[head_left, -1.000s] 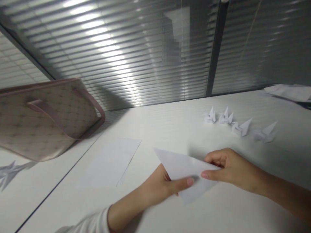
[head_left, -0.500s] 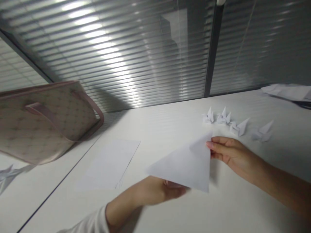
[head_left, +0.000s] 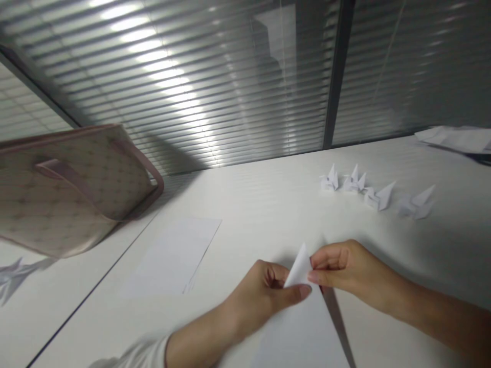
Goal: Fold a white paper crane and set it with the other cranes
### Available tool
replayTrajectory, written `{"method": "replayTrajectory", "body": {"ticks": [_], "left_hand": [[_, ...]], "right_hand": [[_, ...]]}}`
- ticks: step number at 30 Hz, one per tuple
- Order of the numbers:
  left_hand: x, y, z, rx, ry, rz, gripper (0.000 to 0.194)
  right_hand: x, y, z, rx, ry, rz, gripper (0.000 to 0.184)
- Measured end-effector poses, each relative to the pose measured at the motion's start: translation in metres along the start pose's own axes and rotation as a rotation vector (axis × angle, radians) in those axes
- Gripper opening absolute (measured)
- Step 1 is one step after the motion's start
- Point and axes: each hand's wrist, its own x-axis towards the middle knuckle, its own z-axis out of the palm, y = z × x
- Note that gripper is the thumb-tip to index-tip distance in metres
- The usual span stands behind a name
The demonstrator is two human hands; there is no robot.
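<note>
A folded sheet of white paper [head_left: 303, 327] is held between my two hands, its pointed corner standing up between them. My left hand [head_left: 274, 289] pinches it from the left, thumb lying across the front face. On the other edge, my right hand [head_left: 341, 266] grips the paper between thumb and fingertips near the tip. The paper's lower part runs out of the bottom of the view. Beyond my right hand stand several white origami cranes [head_left: 378, 197] in a row.
A stack of white paper sheets [head_left: 174, 255] lies left of my hands. Farther left stands a pink-trimmed handbag [head_left: 76, 189], with a folded paper piece [head_left: 11, 278] below it. Crumpled white paper [head_left: 456, 139] sits at the far right. Window blinds [head_left: 230, 92] rise behind the table.
The folded paper has been turned and brought lower, toward me. My right hand has moved down and left, and my left hand's thumb now shows on the paper's front.
</note>
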Motion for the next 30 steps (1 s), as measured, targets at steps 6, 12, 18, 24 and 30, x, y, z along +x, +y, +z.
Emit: {"method": "replayTrajectory", "body": {"ticks": [6,12,18,24,30], "left_hand": [[0.003,-0.005,-0.0038,0.009,0.009,0.014,0.047],[0.0015,-0.0032,-0.0017,0.017,0.02,0.017,0.047],[0.0019,-0.0038,-0.0017,0.005,0.035,0.026,0.046],[0.001,-0.0034,0.0012,0.011,0.057,0.025,0.044],[0.0021,-0.0019,-0.0005,0.038,0.052,0.036,0.042]], "right_hand": [[-0.0023,-0.0037,0.0008,0.011,0.003,-0.004,0.021],[-0.003,-0.0031,0.0014,0.028,-0.026,0.001,0.021],[-0.0019,-0.0031,0.0018,0.057,-0.034,0.011,0.024],[-0.0028,-0.0052,0.0029,0.034,-0.008,-0.002,0.024],[-0.003,-0.0053,0.0024,0.045,-0.013,-0.007,0.02]]}}
